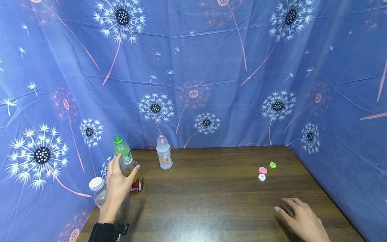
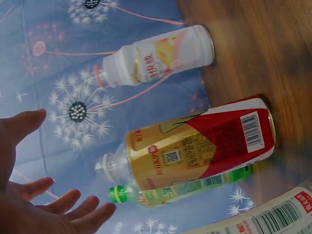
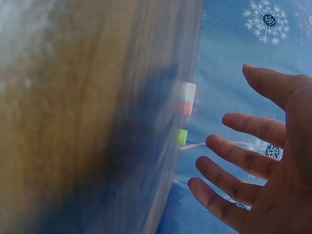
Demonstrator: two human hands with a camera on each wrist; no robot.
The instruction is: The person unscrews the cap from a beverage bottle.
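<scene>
My left hand (image 1: 117, 184) reaches up at the left side of the table, thumb and fingers spread around the top of a clear bottle with a red and gold label (image 2: 195, 146). In the left wrist view a gap shows between the fingers and its uncapped neck (image 2: 111, 167). Behind it stands a green bottle (image 1: 121, 148). A clear bottle with a white cap (image 1: 96, 185) is partly hidden by my left wrist. My right hand (image 1: 305, 220) hovers at the right front of the table, fingers spread and holding nothing.
A white bottle with a pink neck ring (image 1: 164, 156) stands near the back cloth. Beyond my right hand lie a pink cap (image 1: 262, 170), a white cap (image 1: 262, 177) and a green cap (image 1: 273, 165). Blue dandelion cloth (image 1: 193, 67) borders the wooden table (image 1: 205, 201).
</scene>
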